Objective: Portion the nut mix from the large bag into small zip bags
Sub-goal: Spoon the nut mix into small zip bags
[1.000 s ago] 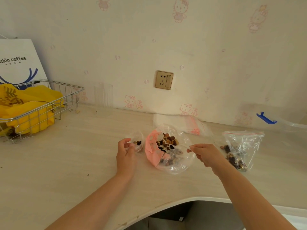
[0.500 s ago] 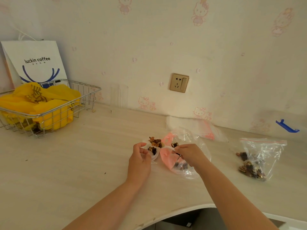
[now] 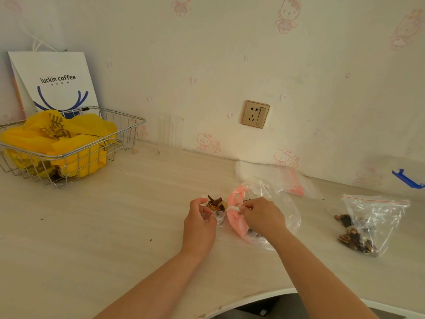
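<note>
1. The left hand (image 3: 199,223) holds the small zip bag (image 3: 217,216) in a curled grip, mouth up, on the bench (image 3: 115,226).
2. The right hand (image 3: 262,217) pinches a white spoon (image 3: 226,207) heaped with nut mix (image 3: 216,203) just over that mouth, apparently to tip it in.
3. The large bag (image 3: 276,203) lies open beside them, within reach.

Glossy clear plastic zip bags (image 3: 372,217), shiny metal wire basket (image 3: 96,148), matt pale wood-grain tabletop (image 3: 115,226).

Yellow bags (image 3: 69,143) in wire basket (image 3: 128,134) (silver), pink-printed wallpaper (image 3: 207,54).
</note>
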